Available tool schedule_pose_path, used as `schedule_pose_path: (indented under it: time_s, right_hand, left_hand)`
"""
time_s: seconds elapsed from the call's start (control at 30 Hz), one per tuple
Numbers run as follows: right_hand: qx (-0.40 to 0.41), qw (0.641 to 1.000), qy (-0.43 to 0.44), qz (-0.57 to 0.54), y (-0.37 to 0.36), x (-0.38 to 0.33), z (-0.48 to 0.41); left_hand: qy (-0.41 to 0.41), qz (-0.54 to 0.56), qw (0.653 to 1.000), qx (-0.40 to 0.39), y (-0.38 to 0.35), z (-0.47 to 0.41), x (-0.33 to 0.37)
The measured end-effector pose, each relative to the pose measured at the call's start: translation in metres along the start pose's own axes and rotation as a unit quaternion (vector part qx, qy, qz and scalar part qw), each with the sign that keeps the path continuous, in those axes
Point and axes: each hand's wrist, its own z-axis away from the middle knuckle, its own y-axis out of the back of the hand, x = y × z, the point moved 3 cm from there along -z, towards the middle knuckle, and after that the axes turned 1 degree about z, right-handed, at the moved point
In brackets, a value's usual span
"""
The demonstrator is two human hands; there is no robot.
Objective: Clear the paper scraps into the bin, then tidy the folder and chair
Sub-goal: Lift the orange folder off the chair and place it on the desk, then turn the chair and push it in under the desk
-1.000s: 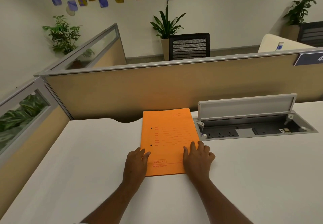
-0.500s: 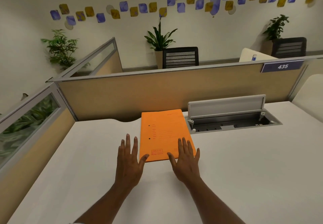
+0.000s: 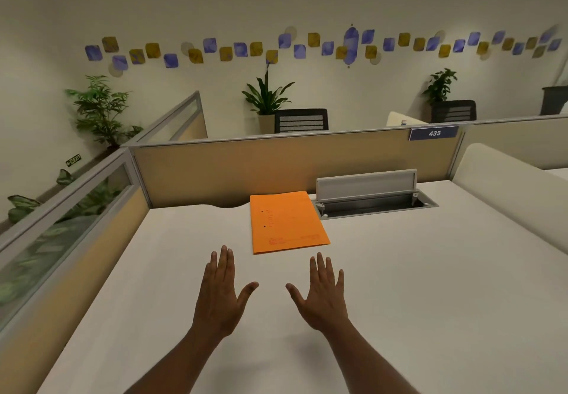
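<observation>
Head view: orange folder (image 3: 287, 222) flat and closed on the white bench (image 3: 430, 286), squared up at the back by the beige partition (image 3: 246, 172), just left of the open cable tray (image 3: 373, 198); probably parked there to leave the working surface free. Left hand (image 3: 218, 293) and right hand (image 3: 323, 295) near the folder's front edge, not touching it, palms down, fingers spread, holding nothing. No paper scraps or bin in sight. Folder step looks finished; chair at this bench out of frame, likely next. Other chairs (image 3: 301, 120) visible only beyond the partition.
</observation>
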Motion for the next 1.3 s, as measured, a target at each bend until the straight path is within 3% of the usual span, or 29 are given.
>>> schedule_pose_path:
  time_s: [0.37, 0.83, 1.3]
  right_hand:
    - [0.025, 1.0, -0.001, -0.006, 0.029, -0.017, 0.126]
    - [0.002, 1.0, -0.005, 0.006, 0.049, 0.026, 0.216]
    - [-0.001, 1.0, -0.006, -0.026, 0.071, 0.111, 0.341]
  left_hand:
    - [-0.043, -0.01, 0.999, -0.003, 0.058, 0.108, -0.001]
    - [-0.031, -0.013, 0.999, -0.041, 0.054, 0.193, 0.015]
    - [-0.016, 0.0, 0.999, -0.05, 0.037, 0.32, 0.134]
